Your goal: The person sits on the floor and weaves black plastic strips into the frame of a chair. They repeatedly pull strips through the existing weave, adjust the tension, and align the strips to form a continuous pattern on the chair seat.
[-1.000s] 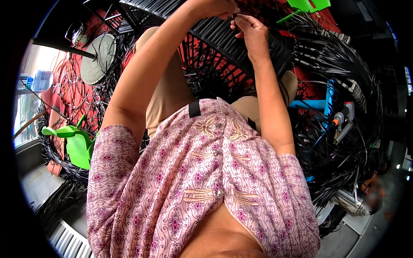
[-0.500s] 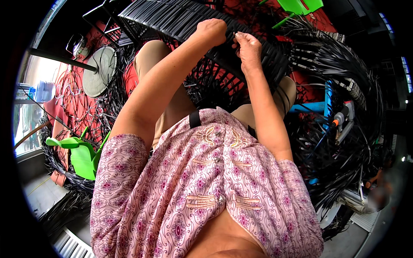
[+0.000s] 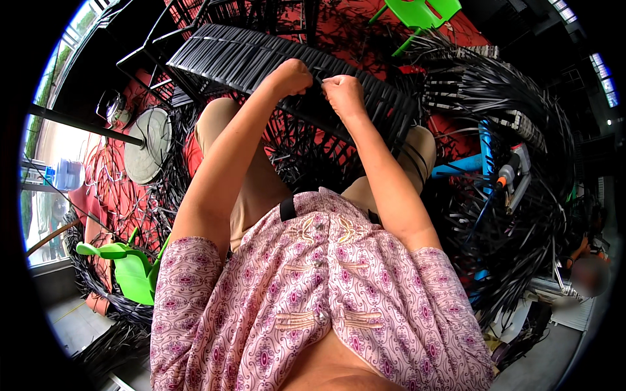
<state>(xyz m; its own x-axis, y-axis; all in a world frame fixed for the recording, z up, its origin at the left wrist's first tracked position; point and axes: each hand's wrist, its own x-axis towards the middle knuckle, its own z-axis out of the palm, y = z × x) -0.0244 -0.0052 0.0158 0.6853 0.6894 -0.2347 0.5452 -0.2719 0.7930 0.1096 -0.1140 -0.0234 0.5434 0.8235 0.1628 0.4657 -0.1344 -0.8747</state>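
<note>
A black woven frame (image 3: pixel 228 58), wrapped closely with flat plastic strips, lies across above my knees. My left hand (image 3: pixel 290 78) is closed in a fist at its near edge, fingers curled inward. Just to the right, my right hand (image 3: pixel 343 96) pinches with its fingertips at the same edge. A dark strip of the weave's kind appears to run between the two hands, though the fingers hide most of it. Loose black strips (image 3: pixel 293 153) hang below the frame between my legs.
Bundles of black strips (image 3: pixel 469 81) are heaped at the right, beside a blue pipe (image 3: pixel 460 167) and a grey-and-orange power tool (image 3: pixel 510 171). A green chair (image 3: pixel 132 277) stands at left, another green chair (image 3: pixel 420 13) at the back. A round grey disc (image 3: pixel 150 144) lies left of my knee.
My hands have moved lower and to the left in the picture, and the whole view has shifted. The right hand has turned more knuckles-up and stays closed. The left remains closed.
</note>
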